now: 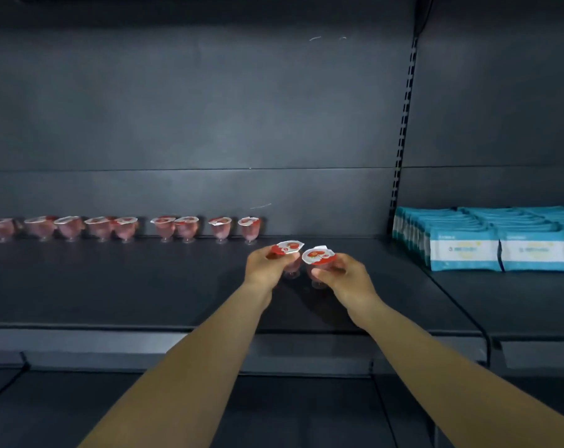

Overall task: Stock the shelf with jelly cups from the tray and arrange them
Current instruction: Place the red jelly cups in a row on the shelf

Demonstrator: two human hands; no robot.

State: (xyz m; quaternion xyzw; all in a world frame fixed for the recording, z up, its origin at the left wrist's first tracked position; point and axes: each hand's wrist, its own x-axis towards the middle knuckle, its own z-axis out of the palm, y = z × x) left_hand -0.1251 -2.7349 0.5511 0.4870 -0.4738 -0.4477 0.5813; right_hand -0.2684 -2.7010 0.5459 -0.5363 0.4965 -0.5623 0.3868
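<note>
Dark shelf (144, 286) carries jelly cups (125, 228) and blue packets (500, 250).

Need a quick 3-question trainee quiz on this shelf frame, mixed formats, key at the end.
1. True or false: each hand holds one jelly cup.
2. Where does the row of jelly cups stand on the shelf? A) front edge B) along the back wall C) on the blue packs
3. Fill in: the blue and white packs sit to the ___ of the held cups.

Key:
1. True: left hand holds the left cup, right hand holds the right cup.
2. B
3. right
</note>
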